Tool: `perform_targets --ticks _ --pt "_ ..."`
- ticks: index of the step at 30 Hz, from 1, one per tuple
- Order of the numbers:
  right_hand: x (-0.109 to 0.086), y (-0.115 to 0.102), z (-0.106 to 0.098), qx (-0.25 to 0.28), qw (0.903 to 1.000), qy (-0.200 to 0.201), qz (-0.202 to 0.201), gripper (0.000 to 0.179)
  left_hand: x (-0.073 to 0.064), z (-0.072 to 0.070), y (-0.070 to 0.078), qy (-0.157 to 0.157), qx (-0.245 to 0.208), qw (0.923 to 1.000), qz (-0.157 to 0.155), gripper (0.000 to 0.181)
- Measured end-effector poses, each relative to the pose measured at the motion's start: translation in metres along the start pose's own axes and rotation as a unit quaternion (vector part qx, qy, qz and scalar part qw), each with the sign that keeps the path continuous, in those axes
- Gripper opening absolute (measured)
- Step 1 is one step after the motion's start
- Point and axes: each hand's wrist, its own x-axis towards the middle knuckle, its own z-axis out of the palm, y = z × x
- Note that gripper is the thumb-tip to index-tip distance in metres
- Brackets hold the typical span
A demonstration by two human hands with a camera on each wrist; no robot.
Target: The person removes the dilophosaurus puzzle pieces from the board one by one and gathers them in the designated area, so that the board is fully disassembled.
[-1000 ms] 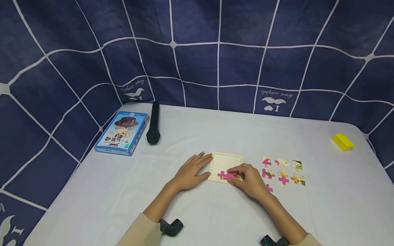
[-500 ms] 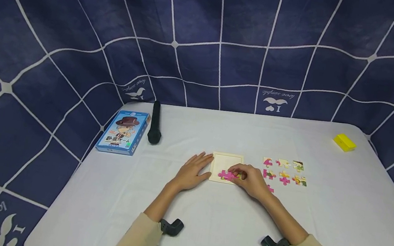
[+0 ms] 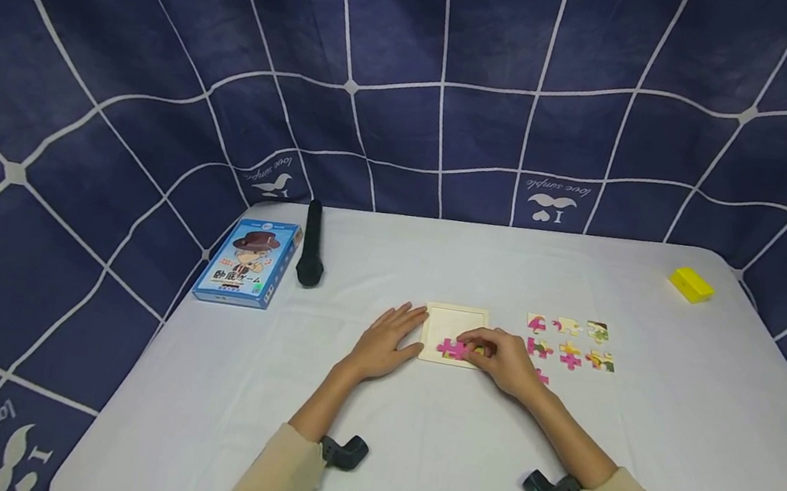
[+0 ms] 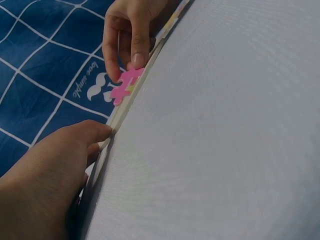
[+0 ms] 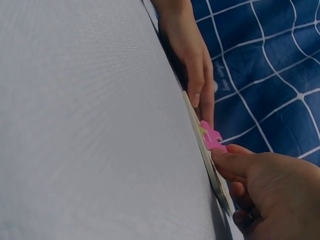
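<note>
A pale square puzzle tray (image 3: pixel 454 324) lies on the table between the two hands. My left hand (image 3: pixel 383 343) rests flat along its left edge, fingers straight and thumb at the near corner. With thumb and fingertips my right hand (image 3: pixel 504 362) pinches a pink puzzle piece (image 3: pixel 453 349) over the near part of the tray. In the left wrist view the pink puzzle piece (image 4: pixel 126 86), with a yellow-green patch, is raised at a slant above the tray rim. The right wrist view shows thumb and finger on the end of the pink puzzle piece (image 5: pixel 212 136).
Several loose puzzle pieces (image 3: pixel 570 353) lie in rows right of the tray, one partly hidden by the right wrist. At the left are a blue game box (image 3: pixel 247 263) and a black microphone (image 3: pixel 312 247). A yellow block (image 3: pixel 692 285) sits at the far right.
My right hand stays over the tray's near right part with only small finger shifts on the pink puzzle piece. The left hand keeps its place; the whole view has drifted slightly.
</note>
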Motion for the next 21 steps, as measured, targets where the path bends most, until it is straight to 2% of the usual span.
perform_targets --ticks 8,14,21 --pt "-0.001 -0.007 -0.009 0.021 0.9996 0.017 0.014 0.022 0.0 0.002 -0.001 -0.002 0.004 1.0 -0.002 0.057" --pt "-0.008 -0.01 -0.028 0.024 0.9989 0.038 0.012 0.023 0.001 0.004 -0.001 -0.003 0.007 1.0 -0.004 0.057" --pt "-0.029 -0.005 -0.056 0.0 0.9978 0.054 0.038 0.022 0.0 0.001 -0.001 0.004 0.009 0.9999 0.0 0.057"
